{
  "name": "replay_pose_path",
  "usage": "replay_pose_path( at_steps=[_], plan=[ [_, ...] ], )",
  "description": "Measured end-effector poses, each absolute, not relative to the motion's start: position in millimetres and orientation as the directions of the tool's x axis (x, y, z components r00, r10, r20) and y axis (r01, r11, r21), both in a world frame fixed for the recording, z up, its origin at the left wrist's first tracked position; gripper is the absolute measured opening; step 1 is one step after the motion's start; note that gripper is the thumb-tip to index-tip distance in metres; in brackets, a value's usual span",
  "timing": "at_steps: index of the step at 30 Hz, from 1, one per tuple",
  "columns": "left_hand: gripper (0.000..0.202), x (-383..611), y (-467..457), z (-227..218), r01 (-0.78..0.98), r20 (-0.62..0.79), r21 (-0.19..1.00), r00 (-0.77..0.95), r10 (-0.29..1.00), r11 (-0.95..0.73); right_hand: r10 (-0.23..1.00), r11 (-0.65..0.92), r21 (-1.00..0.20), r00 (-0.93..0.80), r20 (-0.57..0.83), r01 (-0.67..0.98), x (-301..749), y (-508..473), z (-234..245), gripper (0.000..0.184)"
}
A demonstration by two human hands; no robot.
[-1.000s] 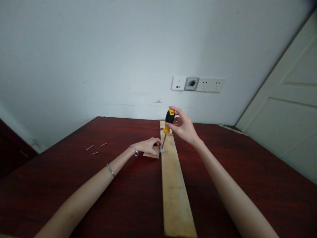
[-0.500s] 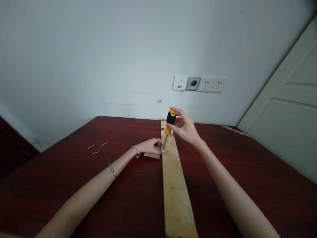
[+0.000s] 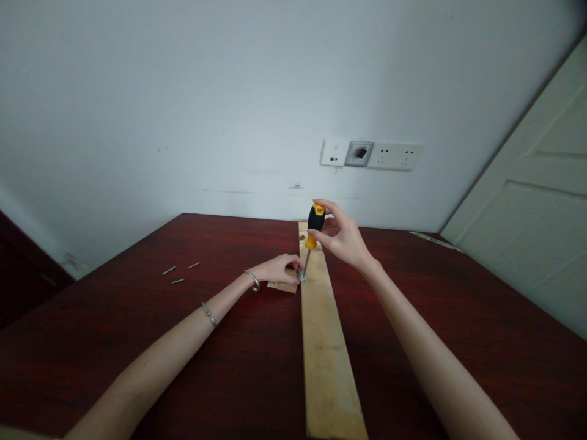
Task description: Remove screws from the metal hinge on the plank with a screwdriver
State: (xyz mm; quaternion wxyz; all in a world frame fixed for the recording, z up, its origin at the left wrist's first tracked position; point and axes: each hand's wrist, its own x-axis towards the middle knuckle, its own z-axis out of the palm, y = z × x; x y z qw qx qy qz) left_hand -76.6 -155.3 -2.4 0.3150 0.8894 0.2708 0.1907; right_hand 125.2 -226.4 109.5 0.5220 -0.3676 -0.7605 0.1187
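Note:
A long pale wooden plank (image 3: pixel 326 342) lies lengthwise on the dark red table (image 3: pixel 137 342). A small wooden piece (image 3: pixel 280 285) sits against its left edge. My left hand (image 3: pixel 276 268) rests on that piece, fingers pinched round a small metal part (image 3: pixel 301 278) at the joint. My right hand (image 3: pixel 343 238) grips the black and yellow handle of a screwdriver (image 3: pixel 312 232), held nearly upright with its tip down on the metal part.
Three loose screws (image 3: pixel 180 272) lie on the table to the left. A wall with a socket strip (image 3: pixel 371 154) stands behind the table. A white door (image 3: pixel 527 201) is at the right.
Both hands stay at the joint. The screwdriver handle has shifted very slightly, and the view has drifted a little.

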Motion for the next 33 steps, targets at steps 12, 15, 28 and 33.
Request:
replay_pose_path(
  at_steps=[12, 15, 28, 33],
  plan=[
    [0.035, -76, -158, 2, 0.378, 0.154, 0.659, 0.779, 0.608, -0.651, 0.651, 0.716, -0.439, -0.291, 0.701, 0.542, 127, -231, 115, 0.061],
    [0.034, -76, -158, 2, 0.370, 0.153, 0.667, 0.782, 0.605, -0.647, 0.680, 0.670, -0.398, -0.302, 0.668, 0.627, 126, -238, 120, 0.071],
    [0.032, -76, -160, 4, 0.376, 0.151, 0.661, 0.781, 0.606, -0.649, 0.606, 0.713, -0.300, -0.340, 0.719, 0.634, 121, -243, 126, 0.052],
    [0.032, -76, -160, 3, 0.387, 0.148, 0.652, 0.779, 0.610, -0.652, 0.629, 0.676, -0.293, -0.324, 0.706, 0.676, 119, -245, 126, 0.057]
  ],
)
